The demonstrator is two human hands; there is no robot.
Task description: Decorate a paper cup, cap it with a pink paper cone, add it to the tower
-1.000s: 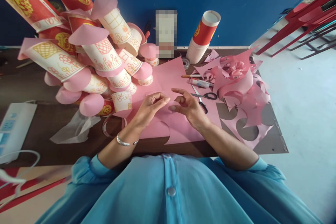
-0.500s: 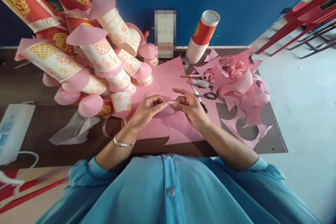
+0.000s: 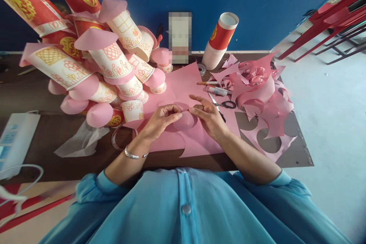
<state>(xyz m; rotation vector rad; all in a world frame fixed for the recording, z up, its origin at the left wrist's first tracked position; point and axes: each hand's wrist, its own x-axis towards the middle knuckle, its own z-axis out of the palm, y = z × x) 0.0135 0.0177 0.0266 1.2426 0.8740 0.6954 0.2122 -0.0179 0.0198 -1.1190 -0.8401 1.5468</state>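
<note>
Between my hands is a pink paper cone (image 3: 184,121), its point facing up toward me. My left hand (image 3: 162,119) pinches the cone's far-left edge, with the thumb on top and the fingers curled. The thumb of my right hand (image 3: 208,117) presses at the cone's upper right edge, while the index finger sticks out above it; the fingertips beneath are hidden. Large pink paper sheets (image 3: 183,80) lie under both hands. Just right of my right hand are black-handled scissors (image 3: 225,104).
Decorated paper cups (image 3: 110,59) with pink cone tops crowd the left. A cup stack (image 3: 219,40) stands by the blue wall. Pink paper scraps (image 3: 257,87), a glue tube (image 3: 216,90), a pen (image 3: 208,82) and a tape roll (image 3: 201,69) lie at right. A blurred upright rectangle (image 3: 180,38) stands behind.
The pink cone has tilted, so its point and more of its outer face now show between my hands. My right thumb has shifted slightly right, away from my left thumb.
</note>
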